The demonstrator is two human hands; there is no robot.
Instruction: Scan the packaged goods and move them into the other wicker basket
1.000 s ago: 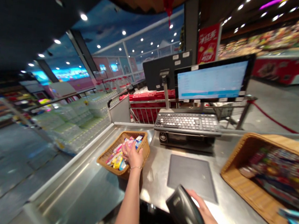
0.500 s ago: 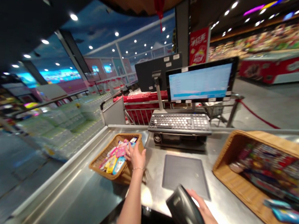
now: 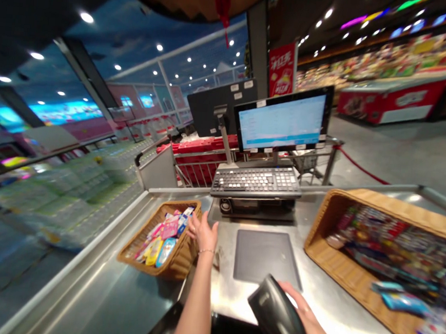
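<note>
At the right edge of the smaller wicker basket (image 3: 180,269), my left hand (image 3: 204,233) has its fingers spread, with nothing in them that I can see. Inside that basket lie several small packets, among them a pink packet (image 3: 170,227), a yellow packet (image 3: 153,250) and a light blue packet (image 3: 166,251). My right hand (image 3: 307,318) is wrapped round a black handheld barcode scanner (image 3: 275,312) low in the view. The scanner's head points up and left, and its handle is partly hidden by the hand.
A grey mat (image 3: 266,255) is set in the metal counter (image 3: 116,292). Behind it stand a keyboard (image 3: 256,181) and a monitor (image 3: 282,121). On the right, a larger wicker basket (image 3: 338,269) holds many packaged goods. A red cart (image 3: 199,147) stands beyond the counter.
The view has turned right, so baskets, mat and screen sit further left. My left hand has moved from over the packets to the smaller basket's right edge. The right hand still grips the scanner.
</note>
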